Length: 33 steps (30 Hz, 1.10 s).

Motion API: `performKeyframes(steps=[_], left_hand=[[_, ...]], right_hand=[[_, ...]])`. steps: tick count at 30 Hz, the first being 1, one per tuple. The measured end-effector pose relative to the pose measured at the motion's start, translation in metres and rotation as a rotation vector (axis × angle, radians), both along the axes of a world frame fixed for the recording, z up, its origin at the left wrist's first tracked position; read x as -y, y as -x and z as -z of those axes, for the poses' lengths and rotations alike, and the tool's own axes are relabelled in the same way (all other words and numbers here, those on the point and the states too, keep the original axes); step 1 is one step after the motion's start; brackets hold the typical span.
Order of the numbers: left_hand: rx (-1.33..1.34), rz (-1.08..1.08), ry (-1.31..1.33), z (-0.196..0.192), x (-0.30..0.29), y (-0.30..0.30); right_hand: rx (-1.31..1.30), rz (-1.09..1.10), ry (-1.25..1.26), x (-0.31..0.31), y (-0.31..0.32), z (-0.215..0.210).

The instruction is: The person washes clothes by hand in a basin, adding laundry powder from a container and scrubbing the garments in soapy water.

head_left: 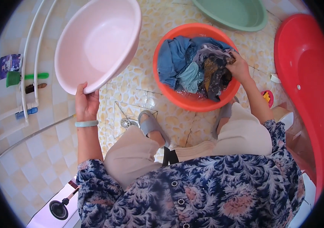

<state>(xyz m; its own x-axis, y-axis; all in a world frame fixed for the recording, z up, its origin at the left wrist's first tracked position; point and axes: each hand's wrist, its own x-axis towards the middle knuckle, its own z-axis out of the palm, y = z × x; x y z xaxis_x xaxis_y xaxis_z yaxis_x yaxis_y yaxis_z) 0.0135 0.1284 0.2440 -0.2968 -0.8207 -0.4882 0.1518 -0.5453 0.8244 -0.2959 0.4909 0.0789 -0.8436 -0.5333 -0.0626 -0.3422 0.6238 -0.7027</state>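
My left hand (87, 102) grips the rim of a pale pink basin (101, 41), which is lifted and tilted so its inside shows. The thumb lies over the rim and the fingers curl beneath. On the floor in front of me sits an orange basin (192, 105) with wet clothes in water. Blue denim (173, 57) fills its left side, and a light teal cloth (189, 78) lies in the middle. At the basin's right side, my right hand (238, 68) is closed on a dark patterned garment (217, 70), bunched with greyish and brown cloth.
A green basin (238, 17) stands at the far side, and a large red tub (302, 72) curves along the right. White pipes (27, 72) run down the left tiled wall, with a green brush (14, 78) beside them. A floor drain (125, 122) lies by my left slipper (152, 127).
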Motion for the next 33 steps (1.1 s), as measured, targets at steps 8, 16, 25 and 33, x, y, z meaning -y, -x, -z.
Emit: performKeyframes(steps=[8, 16, 25, 33], left_hand=[[0.019, 0.003, 0.025, -0.008, -0.009, 0.007], [0.021, -0.017, -0.03, -0.003, -0.011, 0.01], [0.016, 0.031, -0.016, -0.007, -0.015, 0.016], [-0.014, 0.065, -0.061, 0.011, -0.005, 0.016]], right_hand=[[-0.064, -0.613, -0.567, 0.01, -0.046, 0.007], [0.202, -1.063, -0.903, 0.082, -0.001, -0.046], [-0.423, -1.099, -0.376, 0.148, -0.057, 0.0], [-0.472, -1.132, -0.451, 0.091, -0.039, 0.029]])
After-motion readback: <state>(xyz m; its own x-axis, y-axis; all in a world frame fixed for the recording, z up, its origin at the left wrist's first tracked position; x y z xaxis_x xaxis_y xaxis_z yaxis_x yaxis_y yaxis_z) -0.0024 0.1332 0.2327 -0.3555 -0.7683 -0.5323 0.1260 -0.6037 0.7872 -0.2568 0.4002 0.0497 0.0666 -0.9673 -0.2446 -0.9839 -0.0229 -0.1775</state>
